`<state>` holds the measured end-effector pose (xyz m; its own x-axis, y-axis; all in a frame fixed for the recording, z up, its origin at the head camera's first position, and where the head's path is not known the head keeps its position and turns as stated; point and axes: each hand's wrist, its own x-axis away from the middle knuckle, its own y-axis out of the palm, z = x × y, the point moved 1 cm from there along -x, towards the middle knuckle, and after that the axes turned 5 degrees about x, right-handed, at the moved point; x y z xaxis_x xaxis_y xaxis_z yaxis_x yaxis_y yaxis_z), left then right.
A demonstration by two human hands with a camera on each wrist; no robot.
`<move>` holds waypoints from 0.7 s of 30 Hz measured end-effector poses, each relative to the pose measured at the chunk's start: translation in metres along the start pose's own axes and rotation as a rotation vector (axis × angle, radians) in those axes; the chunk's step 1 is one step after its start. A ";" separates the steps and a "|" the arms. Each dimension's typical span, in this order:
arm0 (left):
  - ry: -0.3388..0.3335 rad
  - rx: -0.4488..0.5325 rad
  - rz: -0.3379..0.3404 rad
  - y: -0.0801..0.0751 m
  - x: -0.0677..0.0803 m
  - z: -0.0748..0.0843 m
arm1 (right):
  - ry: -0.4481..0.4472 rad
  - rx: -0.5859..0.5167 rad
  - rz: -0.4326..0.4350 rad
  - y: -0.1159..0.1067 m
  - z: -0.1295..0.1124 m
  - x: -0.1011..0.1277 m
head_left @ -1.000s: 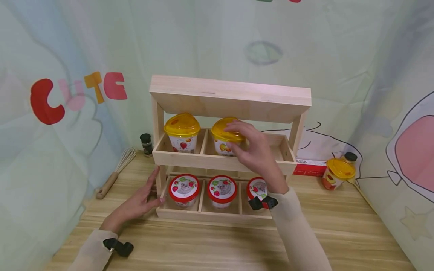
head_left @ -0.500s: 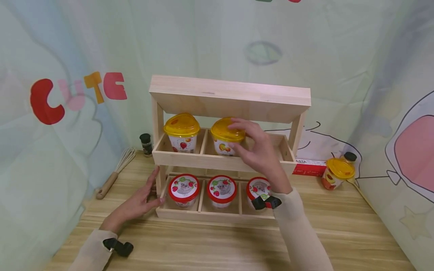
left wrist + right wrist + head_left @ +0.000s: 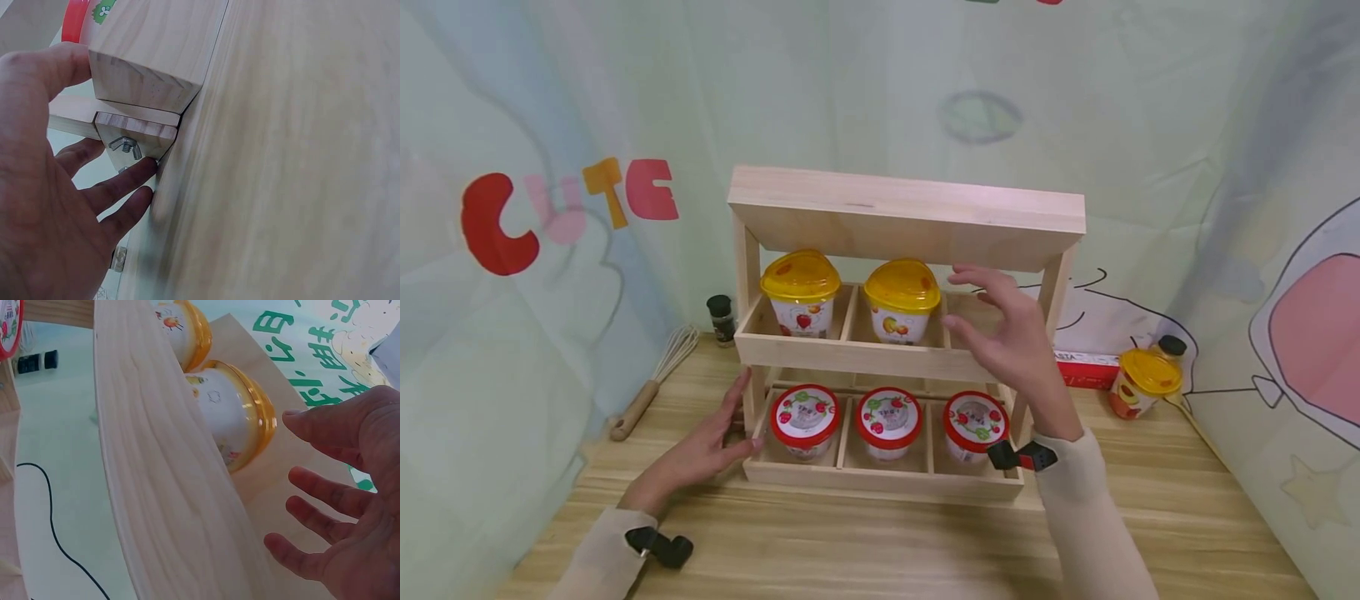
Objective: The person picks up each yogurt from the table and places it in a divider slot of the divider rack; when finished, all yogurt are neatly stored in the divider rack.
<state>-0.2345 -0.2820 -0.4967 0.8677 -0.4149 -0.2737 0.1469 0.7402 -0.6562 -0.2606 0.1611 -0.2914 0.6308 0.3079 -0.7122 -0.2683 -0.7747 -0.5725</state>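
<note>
Right hand (image 3: 1011, 342) has left the yellow-lidded cup (image 3: 901, 300), grip spread, holding nothing.

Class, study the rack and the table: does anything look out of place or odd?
One yellow-lidded cup stands alone on the table right of the rack, while the upper tier's right compartment holds no cup. Otherwise the cups sit upright, nothing spilled.

Cream sleeves (image 3: 1086, 508); black-and-red wrist camera clips (image 3: 1021, 456).
</note>
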 end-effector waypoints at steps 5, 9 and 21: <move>0.007 -0.008 0.004 0.000 0.000 0.000 | 0.005 0.027 0.036 -0.012 0.006 0.007; 0.007 -0.005 0.003 -0.001 -0.001 0.002 | 0.010 0.061 0.063 -0.022 0.009 0.016; -0.002 -0.007 0.002 0.000 0.001 0.001 | 0.119 0.140 0.121 -0.053 0.022 0.045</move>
<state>-0.2334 -0.2816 -0.4961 0.8692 -0.4120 -0.2734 0.1416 0.7371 -0.6608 -0.2339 0.2283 -0.3023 0.6671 0.1436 -0.7310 -0.4405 -0.7153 -0.5425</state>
